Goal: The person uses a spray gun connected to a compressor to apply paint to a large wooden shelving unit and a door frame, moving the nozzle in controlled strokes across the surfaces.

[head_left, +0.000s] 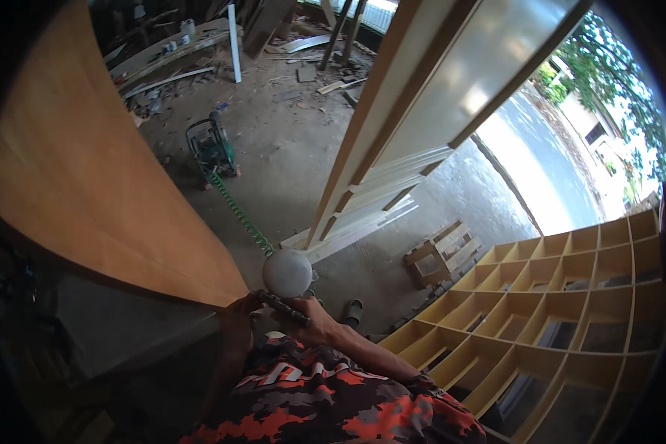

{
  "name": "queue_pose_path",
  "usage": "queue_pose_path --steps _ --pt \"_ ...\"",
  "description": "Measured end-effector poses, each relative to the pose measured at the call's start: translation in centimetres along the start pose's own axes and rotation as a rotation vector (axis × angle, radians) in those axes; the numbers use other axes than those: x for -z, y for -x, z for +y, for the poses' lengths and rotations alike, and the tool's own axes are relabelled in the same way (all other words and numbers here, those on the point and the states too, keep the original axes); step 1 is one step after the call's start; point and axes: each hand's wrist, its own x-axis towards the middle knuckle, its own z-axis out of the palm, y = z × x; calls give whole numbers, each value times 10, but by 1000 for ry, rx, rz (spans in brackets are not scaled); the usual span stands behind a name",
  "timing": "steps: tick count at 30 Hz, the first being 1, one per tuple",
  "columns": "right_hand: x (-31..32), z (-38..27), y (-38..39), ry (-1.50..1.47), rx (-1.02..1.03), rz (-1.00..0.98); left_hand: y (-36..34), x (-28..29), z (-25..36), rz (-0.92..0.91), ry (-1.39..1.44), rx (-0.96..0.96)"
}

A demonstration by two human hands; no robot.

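My right hand (313, 322), low in the centre, is closed around a dark-bodied spray gun (285, 308) topped by a round pale cup (286, 272). Beside it my left hand (238, 317) is at the lower edge of a large curved orange-brown wooden panel (133, 185); it is shadowed, and I cannot make out what its fingers hold. A coiled green hose (240, 214) runs from near the gun to a small compressor (211, 148) on the concrete floor.
Tall pale boards (414, 96) stand ahead, right of centre. A grid shelf frame (547, 300) fills the lower right, near a small wooden pallet (440, 251). Scrap wood and a cluttered bench (170, 52) are at the back. A bright street (540, 163) shows beyond.
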Motion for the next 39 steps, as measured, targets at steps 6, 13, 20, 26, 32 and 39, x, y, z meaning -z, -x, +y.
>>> queue_pose_path --steps 6,13,20,26,32,39 --pt "-7 8 1 -52 82 59 0 0 6 -31 -29 -15" --pt "-8 3 3 -56 53 36 -4 1 3 -22 -53 -75" --pt "-7 4 -1 -58 42 4 -4 1 3 -42 -205 -264" --pt "-10 5 -3 -74 184 73 -9 4 -2 -50 -211 -326" --pt "-9 4 -2 -37 123 66 -4 2 10 -36 -192 -188" --pt "-12 5 -2 -35 133 70 -2 -4 12 -49 -186 -275"
